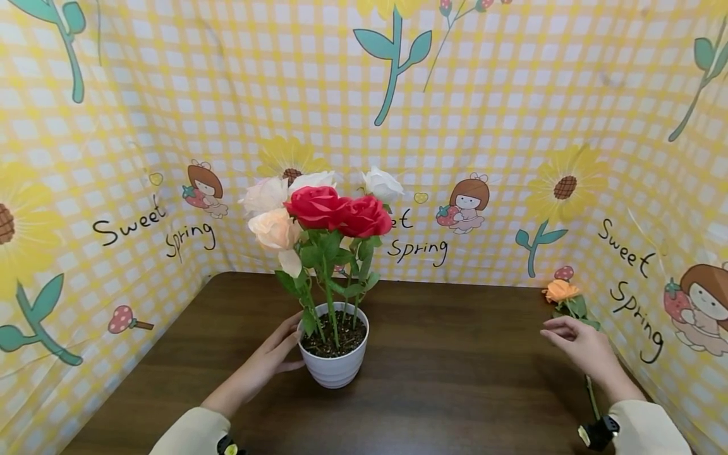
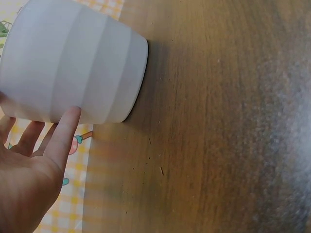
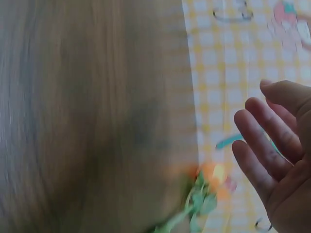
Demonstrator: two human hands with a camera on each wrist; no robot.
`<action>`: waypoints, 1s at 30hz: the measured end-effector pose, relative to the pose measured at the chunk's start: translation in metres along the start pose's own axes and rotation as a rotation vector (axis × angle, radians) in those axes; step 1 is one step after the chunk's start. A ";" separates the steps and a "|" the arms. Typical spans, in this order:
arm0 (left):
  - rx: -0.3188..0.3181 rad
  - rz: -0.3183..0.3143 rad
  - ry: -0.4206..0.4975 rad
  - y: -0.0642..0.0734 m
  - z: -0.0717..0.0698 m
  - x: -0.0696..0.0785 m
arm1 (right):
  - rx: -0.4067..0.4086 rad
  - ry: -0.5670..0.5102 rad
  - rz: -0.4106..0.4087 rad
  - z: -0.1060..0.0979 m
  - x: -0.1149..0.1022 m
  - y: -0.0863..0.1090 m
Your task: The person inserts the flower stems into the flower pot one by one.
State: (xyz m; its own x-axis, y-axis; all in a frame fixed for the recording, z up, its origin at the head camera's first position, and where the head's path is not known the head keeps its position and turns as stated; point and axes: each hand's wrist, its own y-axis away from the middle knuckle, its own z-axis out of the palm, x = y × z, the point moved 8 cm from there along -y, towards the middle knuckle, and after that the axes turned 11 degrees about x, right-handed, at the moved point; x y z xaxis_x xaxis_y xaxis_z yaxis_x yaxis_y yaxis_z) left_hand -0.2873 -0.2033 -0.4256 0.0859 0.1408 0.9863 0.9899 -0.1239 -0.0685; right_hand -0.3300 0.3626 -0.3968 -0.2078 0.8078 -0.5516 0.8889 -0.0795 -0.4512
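Note:
A white ribbed flowerpot stands upright on the table, filled with dark soil. Red roses, a peach rose and several pale ones rise from it on green stems. My left hand rests against the pot's left side, its thumb and fingers spread along the wall; the left wrist view shows the thumb touching the pot. At the table's right, an orange rose lies with its long stem running toward me. Above that stem hovers my right hand, fingers extended, holding nothing.
Yellow checked cloth with printed flowers and figures surrounds the brown wooden table at the back and both sides. The right wrist view shows the orange rose's leaves near the cloth's edge, blurred.

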 end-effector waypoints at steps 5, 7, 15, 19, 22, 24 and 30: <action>0.012 -0.020 0.004 -0.001 0.000 -0.002 | -0.034 -0.008 0.081 -0.010 0.030 0.002; 0.014 -0.021 0.006 -0.001 0.000 -0.002 | -0.035 0.017 0.094 -0.014 0.040 0.004; 0.011 -0.001 0.004 0.000 0.001 0.002 | -0.122 0.060 0.174 -0.022 0.070 0.012; 0.010 0.000 0.007 0.001 0.001 0.003 | -0.171 0.022 0.235 -0.018 0.082 0.016; 0.013 -0.001 0.009 0.002 0.001 0.003 | -0.210 -0.009 0.285 -0.012 0.091 0.019; 0.012 -0.001 0.009 0.002 0.001 0.002 | -0.236 -0.011 0.309 -0.009 0.095 0.021; 0.019 0.002 0.009 0.002 0.001 0.003 | -0.272 0.051 0.310 -0.003 0.103 0.020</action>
State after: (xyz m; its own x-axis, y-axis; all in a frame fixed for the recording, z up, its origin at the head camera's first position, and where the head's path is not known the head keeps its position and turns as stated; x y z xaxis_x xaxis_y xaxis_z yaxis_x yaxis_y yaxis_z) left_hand -0.2854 -0.2027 -0.4232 0.0870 0.1321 0.9874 0.9917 -0.1053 -0.0732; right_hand -0.3326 0.4460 -0.4608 0.1009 0.7985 -0.5935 0.9832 -0.1714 -0.0634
